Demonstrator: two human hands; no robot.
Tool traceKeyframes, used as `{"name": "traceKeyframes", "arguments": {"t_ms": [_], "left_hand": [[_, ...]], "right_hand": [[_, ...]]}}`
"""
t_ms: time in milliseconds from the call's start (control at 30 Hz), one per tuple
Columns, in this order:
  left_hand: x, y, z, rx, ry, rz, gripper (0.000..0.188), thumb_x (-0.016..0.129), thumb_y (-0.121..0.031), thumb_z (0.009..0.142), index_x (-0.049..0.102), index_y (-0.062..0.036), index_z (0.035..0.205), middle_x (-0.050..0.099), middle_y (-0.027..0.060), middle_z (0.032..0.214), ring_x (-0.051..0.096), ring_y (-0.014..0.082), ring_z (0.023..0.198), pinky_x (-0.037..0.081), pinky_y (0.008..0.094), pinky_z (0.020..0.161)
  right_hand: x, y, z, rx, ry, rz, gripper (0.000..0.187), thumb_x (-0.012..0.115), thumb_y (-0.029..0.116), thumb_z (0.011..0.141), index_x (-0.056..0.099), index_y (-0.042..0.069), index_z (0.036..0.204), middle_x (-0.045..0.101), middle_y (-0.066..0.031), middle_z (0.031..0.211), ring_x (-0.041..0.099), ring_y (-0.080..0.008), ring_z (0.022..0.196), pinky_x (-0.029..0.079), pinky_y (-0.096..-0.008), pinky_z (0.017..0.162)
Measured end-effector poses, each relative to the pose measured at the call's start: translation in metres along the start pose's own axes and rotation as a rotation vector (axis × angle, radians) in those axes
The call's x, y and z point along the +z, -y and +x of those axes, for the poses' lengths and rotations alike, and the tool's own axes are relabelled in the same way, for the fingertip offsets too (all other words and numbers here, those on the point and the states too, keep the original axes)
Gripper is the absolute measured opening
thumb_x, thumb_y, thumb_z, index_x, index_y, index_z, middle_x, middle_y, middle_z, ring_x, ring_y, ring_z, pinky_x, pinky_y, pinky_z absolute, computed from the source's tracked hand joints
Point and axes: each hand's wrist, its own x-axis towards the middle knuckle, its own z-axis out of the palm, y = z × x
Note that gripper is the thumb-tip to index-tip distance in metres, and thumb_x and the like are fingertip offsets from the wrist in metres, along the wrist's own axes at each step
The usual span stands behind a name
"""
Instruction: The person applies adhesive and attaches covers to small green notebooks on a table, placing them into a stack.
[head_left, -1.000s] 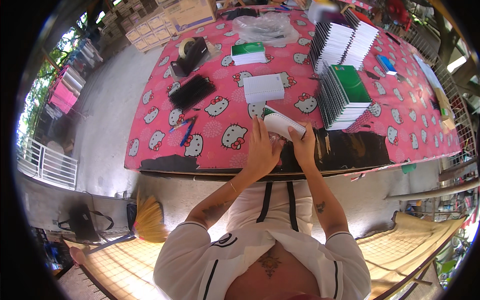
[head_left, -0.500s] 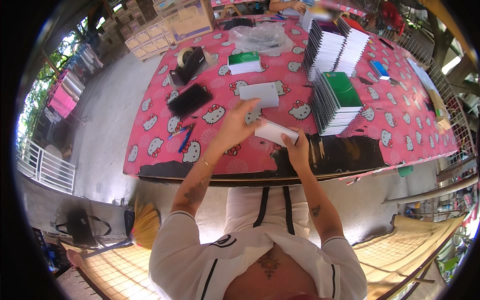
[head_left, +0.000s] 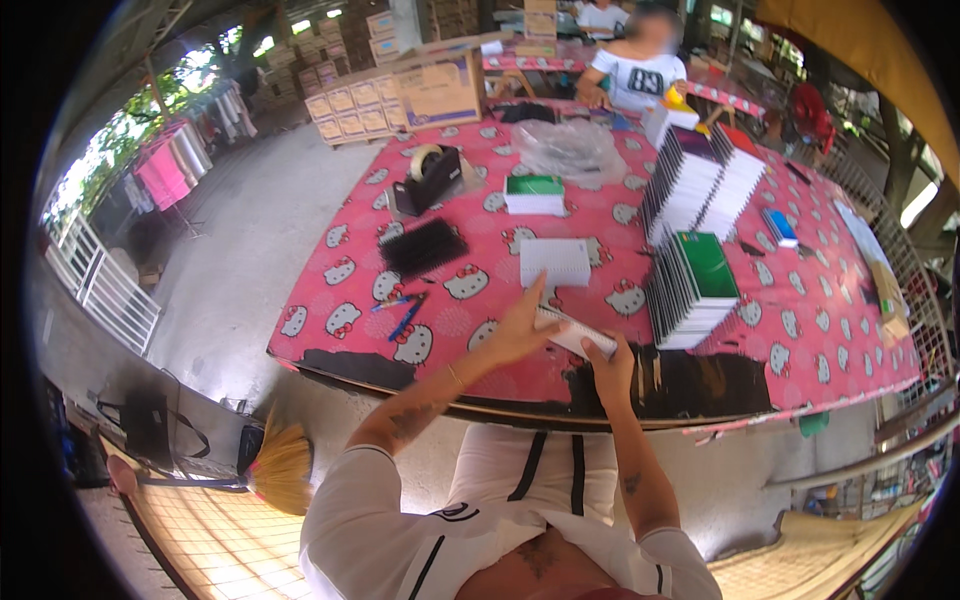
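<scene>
White, slim notebook [head_left: 575, 332] sat gripped between both hands just above the near table edge. Left hand [head_left: 518, 335] lay flat-ish on its upper-left end, fingers stretched toward 12 o'clock, thumb tucked under. Right hand [head_left: 610, 365] pinched the lower-right end, fingers curled shut round it, probably to steady it. Long axis ran from 10 to 4 o'clock, slightly tilted. Head view only, so nothing more to check. Green-topped stack [head_left: 695, 290] stood at 2 o'clock within easy reach, loose white pad [head_left: 555, 262] at 12, pens [head_left: 405, 315] off at 9 on pink cloth [head_left: 820, 330].
</scene>
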Motion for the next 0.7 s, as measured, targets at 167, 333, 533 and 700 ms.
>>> {"name": "traceKeyframes", "arguments": {"t_ms": [167,333,533,700], "left_hand": [[0.051,-0.027,-0.044,-0.037,-0.127,0.008,0.095,0.067,-0.025,0.094,0.004,0.0129,0.153,0.018,0.0374,0.156,0.028,0.0507,0.143,0.031,0.0497,0.116],[0.038,-0.038,-0.04,0.002,-0.22,0.106,0.091,0.065,-0.019,0.096,0.001,0.009,0.155,0.005,0.0387,0.158,0.009,0.0521,0.149,0.02,0.0522,0.12],[0.036,-0.05,-0.064,0.141,-0.077,0.168,0.089,0.065,-0.011,0.092,0.005,0.0063,0.155,0.012,0.0366,0.156,0.023,0.0515,0.144,0.039,0.0499,0.109],[0.027,-0.068,-0.065,-0.066,-0.101,-0.001,0.067,0.067,-0.007,0.091,0.032,0.0027,0.147,0.053,0.0221,0.131,0.057,0.0293,0.116,0.05,0.0366,0.094]], "right_hand": [[0.001,0.003,0.001,-0.007,-0.059,0.049,0.036,0.078,0.025,0.089,0.062,-0.002,0.107,0.069,-0.0103,0.088,0.061,-0.013,0.079,0.052,-0.0288,0.07],[-0.001,0.001,-0.002,0.055,-0.014,0.086,0.035,0.077,0.025,0.089,0.061,-0.002,0.105,0.066,-0.0083,0.091,0.059,-0.0124,0.082,0.051,-0.028,0.072],[-0.001,0.0,0.0,0.042,-0.015,0.068,0.034,0.076,0.024,0.09,0.06,-0.002,0.106,0.064,-0.0069,0.091,0.058,-0.0119,0.083,0.05,-0.0274,0.072],[-0.002,-0.009,0.001,0.001,-0.05,0.104,0.038,0.077,0.028,0.089,0.063,-0.004,0.105,0.069,-0.0114,0.086,0.062,-0.0137,0.079,0.052,-0.0302,0.07]]}}
